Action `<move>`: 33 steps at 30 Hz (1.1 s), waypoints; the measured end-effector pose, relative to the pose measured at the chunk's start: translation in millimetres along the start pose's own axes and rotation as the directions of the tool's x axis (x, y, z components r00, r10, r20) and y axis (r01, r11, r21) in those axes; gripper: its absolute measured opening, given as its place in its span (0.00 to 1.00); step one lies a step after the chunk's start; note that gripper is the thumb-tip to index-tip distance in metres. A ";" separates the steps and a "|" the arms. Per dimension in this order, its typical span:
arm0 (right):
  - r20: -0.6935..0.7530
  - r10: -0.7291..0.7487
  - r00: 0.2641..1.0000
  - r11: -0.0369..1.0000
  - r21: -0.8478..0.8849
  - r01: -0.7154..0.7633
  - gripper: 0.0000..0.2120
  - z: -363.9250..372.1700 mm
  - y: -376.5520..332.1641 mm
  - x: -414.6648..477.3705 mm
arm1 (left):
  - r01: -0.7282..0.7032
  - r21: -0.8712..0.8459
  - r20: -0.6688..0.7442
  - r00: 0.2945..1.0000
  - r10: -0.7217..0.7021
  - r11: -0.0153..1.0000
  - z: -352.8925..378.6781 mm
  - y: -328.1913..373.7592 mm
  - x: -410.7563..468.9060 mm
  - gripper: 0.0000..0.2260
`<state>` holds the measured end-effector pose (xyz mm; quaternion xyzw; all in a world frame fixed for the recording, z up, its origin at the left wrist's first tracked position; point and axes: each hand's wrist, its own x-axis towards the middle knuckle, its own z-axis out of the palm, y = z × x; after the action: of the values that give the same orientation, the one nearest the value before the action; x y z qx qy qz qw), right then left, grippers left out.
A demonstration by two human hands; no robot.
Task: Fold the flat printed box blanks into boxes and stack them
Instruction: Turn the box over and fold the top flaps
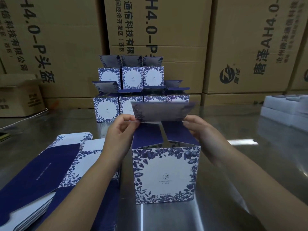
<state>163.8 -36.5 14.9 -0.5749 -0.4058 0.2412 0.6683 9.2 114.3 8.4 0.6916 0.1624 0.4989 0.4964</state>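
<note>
Left grip [120,130] and right grip [199,130] each pinched the lid flap [163,112] of the box [166,174]; blanks [41,165] lay left of it

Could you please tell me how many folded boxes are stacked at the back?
7 boxes: top row left, middle, right; bottom row four, left to right. Others may be hidden behind.

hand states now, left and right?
Left hand: pinching the lid flap, left corner.
Right hand: pinching the same flap, right corner.
</note>
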 end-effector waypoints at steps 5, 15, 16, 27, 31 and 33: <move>-0.035 -0.016 0.999 1.000 0.000 0.016 0.10 0.7 1.3 -0.8 | 0.053 -0.044 -0.001 0.999 -0.053 0.998 -2.0 1.9 2.0 0.14; 0.009 -0.014 1.000 0.995 -0.102 0.015 0.17 1.6 -3.3 -5.8 | 0.024 -0.035 0.058 0.998 -0.022 0.999 -6.7 4.7 -0.8 0.06; 0.016 -0.021 1.000 0.993 -0.116 0.022 0.16 0.6 -3.1 -6.4 | 0.033 -0.028 0.069 0.997 -0.031 0.999 -8.3 4.2 -0.8 0.04; 0.111 0.035 0.993 0.971 -0.239 -0.008 0.20 -13.7 -10.8 -7.5 | 0.058 0.010 0.035 0.998 -0.059 0.998 -10.9 -3.0 2.5 0.04; 0.029 -0.035 0.999 0.969 -0.243 0.041 0.07 -11.8 -13.6 -8.2 | -0.002 0.065 -0.019 1.000 0.004 0.998 -7.2 -5.6 3.5 0.04; -0.045 -0.102 0.994 0.966 -0.244 0.088 0.08 -8.4 -14.1 -8.6 | -0.036 0.108 -0.025 0.999 0.039 0.994 -6.6 -4.8 4.9 0.05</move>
<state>163.9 -51.2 26.2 -0.6387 -0.4399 0.1412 0.6153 7.1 123.5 7.0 0.7134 0.1826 0.5079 0.4469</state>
